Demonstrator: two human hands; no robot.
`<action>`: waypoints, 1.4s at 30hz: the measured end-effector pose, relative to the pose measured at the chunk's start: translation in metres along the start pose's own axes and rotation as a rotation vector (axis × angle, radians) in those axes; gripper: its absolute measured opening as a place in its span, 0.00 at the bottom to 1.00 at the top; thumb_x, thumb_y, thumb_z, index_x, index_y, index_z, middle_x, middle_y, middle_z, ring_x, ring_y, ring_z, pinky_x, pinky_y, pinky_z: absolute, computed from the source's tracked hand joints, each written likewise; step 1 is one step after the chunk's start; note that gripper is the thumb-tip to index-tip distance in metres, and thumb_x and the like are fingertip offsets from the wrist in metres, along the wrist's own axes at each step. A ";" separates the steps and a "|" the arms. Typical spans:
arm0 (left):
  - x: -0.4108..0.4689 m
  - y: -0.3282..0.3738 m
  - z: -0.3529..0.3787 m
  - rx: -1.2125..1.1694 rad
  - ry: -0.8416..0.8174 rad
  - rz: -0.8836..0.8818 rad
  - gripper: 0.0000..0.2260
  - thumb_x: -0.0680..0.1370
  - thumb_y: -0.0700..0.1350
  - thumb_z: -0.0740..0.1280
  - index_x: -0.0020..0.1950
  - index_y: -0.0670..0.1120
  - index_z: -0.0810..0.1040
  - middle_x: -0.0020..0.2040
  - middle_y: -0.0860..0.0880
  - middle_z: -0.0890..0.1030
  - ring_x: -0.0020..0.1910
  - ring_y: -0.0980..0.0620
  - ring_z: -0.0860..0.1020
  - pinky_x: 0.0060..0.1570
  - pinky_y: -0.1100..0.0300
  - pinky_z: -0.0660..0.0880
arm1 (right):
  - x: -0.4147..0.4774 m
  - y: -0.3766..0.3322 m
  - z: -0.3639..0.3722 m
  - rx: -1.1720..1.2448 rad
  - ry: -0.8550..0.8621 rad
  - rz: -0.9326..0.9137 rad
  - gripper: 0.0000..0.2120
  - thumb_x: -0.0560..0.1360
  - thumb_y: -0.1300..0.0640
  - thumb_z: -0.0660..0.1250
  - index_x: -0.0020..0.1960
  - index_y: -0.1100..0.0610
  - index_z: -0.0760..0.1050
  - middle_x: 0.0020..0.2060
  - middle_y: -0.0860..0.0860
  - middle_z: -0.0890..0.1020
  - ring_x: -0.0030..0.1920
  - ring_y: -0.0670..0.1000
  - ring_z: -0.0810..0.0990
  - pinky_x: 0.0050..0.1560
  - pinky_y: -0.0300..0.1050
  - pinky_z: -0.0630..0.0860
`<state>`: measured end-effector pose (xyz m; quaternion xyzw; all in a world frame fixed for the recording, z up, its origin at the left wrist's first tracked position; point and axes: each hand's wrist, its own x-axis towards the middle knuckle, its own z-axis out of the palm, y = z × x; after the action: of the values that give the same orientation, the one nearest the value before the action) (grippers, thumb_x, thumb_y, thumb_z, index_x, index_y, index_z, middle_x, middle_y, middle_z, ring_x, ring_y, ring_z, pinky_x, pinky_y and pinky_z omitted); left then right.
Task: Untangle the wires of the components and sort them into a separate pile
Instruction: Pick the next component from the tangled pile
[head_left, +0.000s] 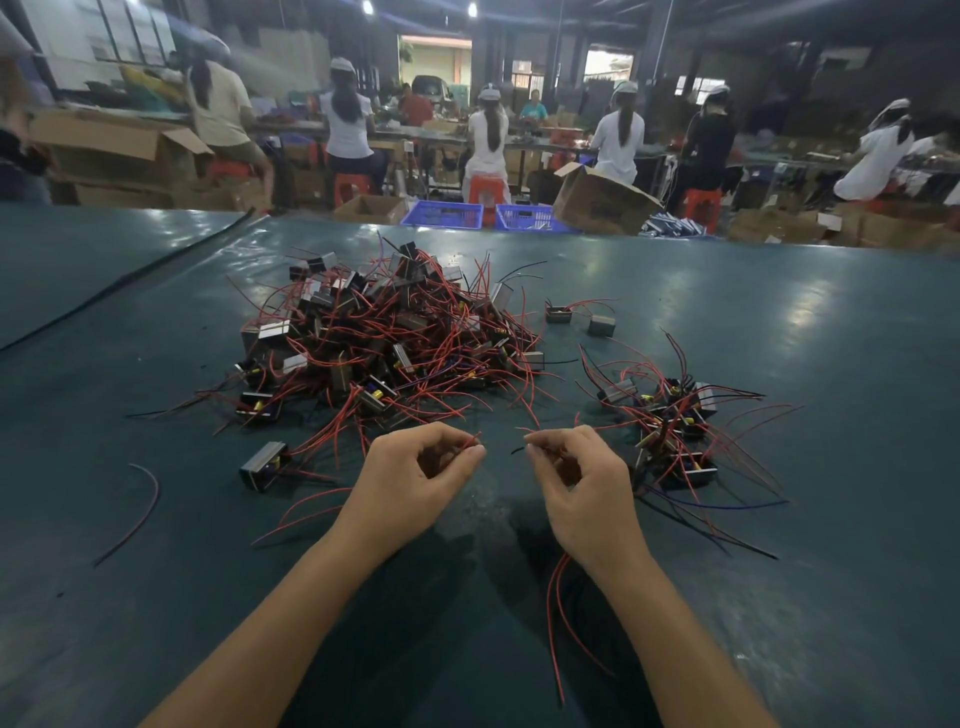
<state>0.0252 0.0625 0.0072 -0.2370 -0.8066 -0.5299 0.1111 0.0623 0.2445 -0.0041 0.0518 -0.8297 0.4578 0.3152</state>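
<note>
Left hand (415, 483), right hand (576, 488) pinching red wires (471, 441), partly hidden

Light was dim, coming from ceiling lamps (471, 8). Glare patches shone on the table (810, 312). The frame's edges bowed and blurred.

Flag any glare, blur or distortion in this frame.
Head view: ceiling lamps leave pale glare patches on the dark green table mat; wide-angle lens bows its far edge; seated workers behind are soft, left edge smeared; large tangled pile of red-wired metal components is sharp; soft shadows darken the near mat.
</note>
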 end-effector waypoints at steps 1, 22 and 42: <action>0.000 0.001 0.001 -0.002 -0.006 -0.002 0.04 0.75 0.46 0.72 0.42 0.54 0.82 0.34 0.54 0.81 0.31 0.60 0.76 0.35 0.68 0.72 | 0.000 0.001 -0.001 -0.015 0.012 -0.001 0.06 0.75 0.65 0.71 0.47 0.55 0.81 0.40 0.47 0.78 0.41 0.42 0.77 0.43 0.28 0.70; 0.003 0.012 0.005 -0.225 -0.019 -0.177 0.06 0.76 0.43 0.72 0.40 0.52 0.84 0.34 0.55 0.84 0.33 0.64 0.78 0.36 0.73 0.71 | -0.005 -0.011 0.005 0.090 -0.010 0.025 0.09 0.77 0.66 0.66 0.49 0.53 0.80 0.39 0.45 0.76 0.37 0.40 0.74 0.39 0.29 0.68; 0.002 0.017 0.005 -0.484 -0.040 -0.298 0.07 0.73 0.38 0.73 0.42 0.50 0.86 0.40 0.47 0.86 0.39 0.55 0.83 0.40 0.69 0.76 | -0.010 -0.020 0.011 0.157 -0.016 0.082 0.09 0.78 0.59 0.67 0.44 0.45 0.76 0.37 0.43 0.80 0.35 0.43 0.76 0.36 0.32 0.72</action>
<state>0.0324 0.0732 0.0196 -0.1458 -0.6846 -0.7129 -0.0441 0.0720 0.2224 0.0004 0.0459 -0.7951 0.5337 0.2845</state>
